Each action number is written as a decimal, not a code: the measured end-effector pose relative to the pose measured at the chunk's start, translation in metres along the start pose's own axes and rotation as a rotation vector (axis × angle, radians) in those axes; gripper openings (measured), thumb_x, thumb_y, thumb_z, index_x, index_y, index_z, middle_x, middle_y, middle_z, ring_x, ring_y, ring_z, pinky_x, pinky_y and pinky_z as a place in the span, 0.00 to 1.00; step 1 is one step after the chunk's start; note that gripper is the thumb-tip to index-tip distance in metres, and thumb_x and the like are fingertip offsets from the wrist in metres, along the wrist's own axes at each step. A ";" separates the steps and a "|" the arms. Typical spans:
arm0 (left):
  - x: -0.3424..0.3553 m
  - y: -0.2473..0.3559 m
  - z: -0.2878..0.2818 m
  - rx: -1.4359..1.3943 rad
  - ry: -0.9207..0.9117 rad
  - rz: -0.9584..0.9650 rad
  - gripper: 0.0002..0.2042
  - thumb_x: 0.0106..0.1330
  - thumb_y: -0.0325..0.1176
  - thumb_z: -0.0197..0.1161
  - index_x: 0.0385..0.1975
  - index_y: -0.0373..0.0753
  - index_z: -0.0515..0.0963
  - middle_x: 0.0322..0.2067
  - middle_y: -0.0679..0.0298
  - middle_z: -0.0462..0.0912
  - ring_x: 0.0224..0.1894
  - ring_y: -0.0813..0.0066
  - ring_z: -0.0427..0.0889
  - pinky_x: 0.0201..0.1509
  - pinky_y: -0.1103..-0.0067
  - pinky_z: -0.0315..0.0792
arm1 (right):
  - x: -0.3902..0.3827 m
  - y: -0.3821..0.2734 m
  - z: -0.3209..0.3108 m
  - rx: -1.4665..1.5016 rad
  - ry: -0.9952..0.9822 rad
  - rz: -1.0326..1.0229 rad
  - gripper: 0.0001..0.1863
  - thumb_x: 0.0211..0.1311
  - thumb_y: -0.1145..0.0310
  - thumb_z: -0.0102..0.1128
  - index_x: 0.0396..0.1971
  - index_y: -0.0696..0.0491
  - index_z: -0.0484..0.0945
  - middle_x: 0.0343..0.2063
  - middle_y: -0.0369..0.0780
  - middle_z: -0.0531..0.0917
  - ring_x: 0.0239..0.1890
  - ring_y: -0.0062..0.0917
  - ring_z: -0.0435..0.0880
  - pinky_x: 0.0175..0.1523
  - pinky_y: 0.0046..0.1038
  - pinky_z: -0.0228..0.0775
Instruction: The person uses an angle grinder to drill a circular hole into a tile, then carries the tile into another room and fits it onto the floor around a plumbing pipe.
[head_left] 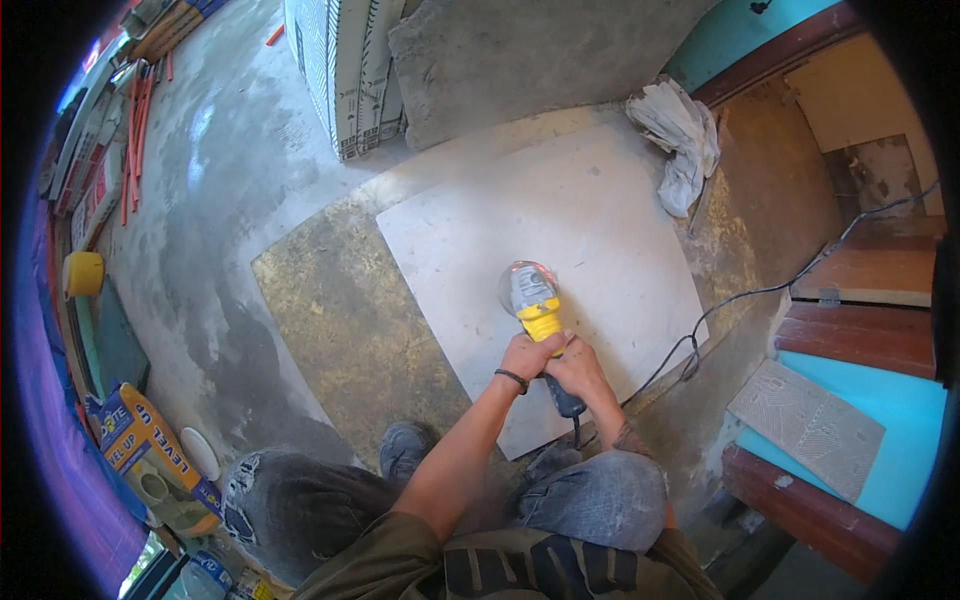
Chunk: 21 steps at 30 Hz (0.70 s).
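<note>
A yellow and grey angle grinder (532,300) rests its disc on a large pale tile (590,230) lying flat on the floor. My left hand (530,356) grips the yellow body of the grinder, a dark band at the wrist. My right hand (578,372) holds the dark rear handle (566,400) just behind it. The grinder's black cable (740,296) runs off to the right across the tile's edge. I am crouched over the tile's near edge with both shoes (405,448) on the floor.
A brown board (340,320) lies under the tile. A white rag (682,140) sits at the tile's far right corner. Boxed tiles (345,70) and a grey slab (500,50) stand behind. Bags (150,455) and a yellow tub (83,273) lie left. A step with a loose tile (805,425) is right.
</note>
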<state>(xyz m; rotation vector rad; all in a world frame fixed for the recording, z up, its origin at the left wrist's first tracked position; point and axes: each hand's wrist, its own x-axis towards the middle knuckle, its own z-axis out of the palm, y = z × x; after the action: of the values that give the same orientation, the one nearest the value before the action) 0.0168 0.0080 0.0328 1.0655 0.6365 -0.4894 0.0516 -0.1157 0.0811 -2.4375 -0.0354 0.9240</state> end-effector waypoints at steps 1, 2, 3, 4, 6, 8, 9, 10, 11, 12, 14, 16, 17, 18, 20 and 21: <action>-0.003 0.005 0.000 0.000 -0.001 -0.001 0.19 0.61 0.46 0.73 0.38 0.33 0.84 0.33 0.63 0.86 0.32 0.79 0.82 0.36 0.79 0.76 | 0.000 -0.001 -0.001 0.000 0.000 0.002 0.31 0.48 0.55 0.72 0.49 0.59 0.79 0.44 0.54 0.85 0.49 0.47 0.84 0.53 0.40 0.76; -0.007 0.012 0.001 0.002 -0.002 -0.023 0.20 0.61 0.46 0.73 0.38 0.33 0.84 0.34 0.63 0.86 0.33 0.79 0.82 0.36 0.79 0.76 | -0.001 -0.001 -0.002 0.004 -0.010 0.009 0.31 0.48 0.55 0.72 0.49 0.59 0.79 0.43 0.54 0.85 0.49 0.47 0.84 0.53 0.40 0.76; -0.009 0.015 0.002 0.005 -0.004 -0.045 0.20 0.60 0.46 0.73 0.38 0.33 0.83 0.34 0.63 0.86 0.33 0.79 0.82 0.36 0.78 0.76 | -0.001 -0.001 -0.003 0.008 -0.019 0.017 0.30 0.49 0.55 0.72 0.49 0.60 0.79 0.43 0.55 0.85 0.49 0.47 0.85 0.53 0.40 0.76; -0.008 0.011 0.000 0.005 0.003 -0.042 0.20 0.60 0.46 0.73 0.38 0.33 0.83 0.34 0.63 0.86 0.33 0.79 0.82 0.36 0.78 0.76 | -0.002 0.000 0.000 0.009 -0.023 0.009 0.30 0.49 0.55 0.72 0.49 0.60 0.79 0.43 0.55 0.85 0.49 0.47 0.85 0.53 0.40 0.76; -0.001 -0.007 -0.002 0.056 0.022 -0.007 0.21 0.60 0.47 0.74 0.39 0.32 0.83 0.35 0.63 0.86 0.34 0.79 0.82 0.38 0.78 0.76 | -0.005 0.009 0.011 0.123 0.060 -0.149 0.29 0.49 0.56 0.71 0.46 0.61 0.79 0.41 0.56 0.85 0.47 0.50 0.84 0.50 0.41 0.77; 0.000 -0.017 -0.004 0.089 0.020 0.038 0.22 0.59 0.47 0.74 0.40 0.32 0.83 0.36 0.62 0.86 0.36 0.79 0.82 0.39 0.78 0.77 | -0.011 0.011 0.018 0.116 0.070 -0.105 0.28 0.49 0.57 0.71 0.46 0.61 0.78 0.41 0.56 0.85 0.46 0.50 0.84 0.50 0.42 0.77; 0.000 -0.022 -0.006 0.124 0.015 0.088 0.23 0.59 0.47 0.74 0.41 0.31 0.83 0.36 0.62 0.86 0.37 0.78 0.83 0.41 0.78 0.77 | -0.012 0.012 0.021 0.111 0.085 -0.062 0.28 0.49 0.57 0.71 0.46 0.61 0.78 0.40 0.56 0.85 0.46 0.51 0.85 0.49 0.43 0.77; 0.000 -0.022 -0.004 0.122 0.012 0.082 0.23 0.59 0.47 0.74 0.41 0.31 0.83 0.36 0.62 0.86 0.37 0.78 0.83 0.41 0.78 0.77 | -0.011 0.018 0.023 0.109 0.083 -0.055 0.28 0.49 0.57 0.71 0.46 0.61 0.78 0.40 0.56 0.85 0.46 0.51 0.85 0.49 0.43 0.77; 0.001 -0.021 -0.004 0.117 0.006 0.072 0.23 0.59 0.47 0.74 0.41 0.31 0.83 0.36 0.62 0.86 0.37 0.78 0.83 0.42 0.78 0.77 | -0.008 0.023 0.025 0.113 0.101 -0.070 0.28 0.49 0.57 0.71 0.45 0.61 0.78 0.40 0.56 0.85 0.46 0.50 0.85 0.49 0.43 0.77; 0.001 -0.021 -0.003 0.113 0.001 0.064 0.23 0.59 0.47 0.74 0.42 0.31 0.82 0.36 0.62 0.86 0.38 0.78 0.83 0.43 0.78 0.77 | -0.007 0.028 0.027 0.117 0.119 -0.085 0.27 0.49 0.57 0.71 0.45 0.61 0.78 0.40 0.56 0.85 0.46 0.50 0.85 0.49 0.43 0.77; 0.002 -0.020 -0.007 0.118 0.012 0.065 0.23 0.59 0.47 0.74 0.42 0.31 0.82 0.37 0.62 0.86 0.38 0.78 0.83 0.43 0.78 0.77 | -0.005 0.023 0.028 0.127 0.112 -0.085 0.28 0.49 0.57 0.72 0.46 0.61 0.78 0.40 0.56 0.85 0.46 0.50 0.85 0.49 0.43 0.77; 0.002 -0.019 -0.008 0.122 0.017 0.069 0.23 0.59 0.47 0.74 0.42 0.31 0.82 0.37 0.63 0.86 0.38 0.78 0.83 0.43 0.78 0.77 | -0.004 0.021 0.028 0.134 0.109 -0.083 0.28 0.49 0.57 0.72 0.46 0.61 0.78 0.40 0.56 0.85 0.46 0.50 0.85 0.49 0.43 0.77; 0.002 -0.018 -0.006 0.100 0.008 0.073 0.23 0.59 0.47 0.74 0.42 0.31 0.82 0.37 0.63 0.86 0.38 0.78 0.82 0.43 0.78 0.76 | -0.004 0.022 0.026 0.128 0.107 -0.084 0.28 0.49 0.56 0.72 0.46 0.60 0.78 0.40 0.56 0.85 0.46 0.50 0.85 0.50 0.42 0.77; 0.003 -0.018 -0.005 0.077 -0.002 0.077 0.23 0.59 0.47 0.74 0.42 0.31 0.82 0.37 0.63 0.86 0.38 0.78 0.82 0.43 0.78 0.76 | -0.003 0.023 0.025 0.123 0.104 -0.084 0.28 0.49 0.56 0.72 0.46 0.60 0.78 0.40 0.56 0.85 0.46 0.50 0.85 0.50 0.42 0.77; 0.005 -0.021 -0.006 0.075 0.001 0.075 0.23 0.60 0.46 0.74 0.42 0.31 0.82 0.37 0.64 0.85 0.38 0.78 0.82 0.43 0.79 0.76 | -0.004 0.020 0.024 0.117 0.099 -0.078 0.29 0.48 0.56 0.72 0.46 0.60 0.78 0.40 0.56 0.85 0.46 0.50 0.85 0.50 0.42 0.77; 0.006 -0.023 -0.007 0.072 0.004 0.073 0.22 0.60 0.46 0.74 0.43 0.32 0.82 0.37 0.64 0.85 0.38 0.78 0.82 0.43 0.79 0.76 | -0.004 0.019 0.024 0.110 0.094 -0.070 0.29 0.48 0.56 0.72 0.46 0.60 0.78 0.40 0.56 0.85 0.46 0.50 0.85 0.50 0.42 0.77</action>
<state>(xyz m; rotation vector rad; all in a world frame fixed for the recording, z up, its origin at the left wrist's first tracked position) 0.0047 0.0047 0.0111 1.1545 0.5849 -0.4496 0.0309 -0.1214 0.0597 -2.3592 -0.0354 0.7596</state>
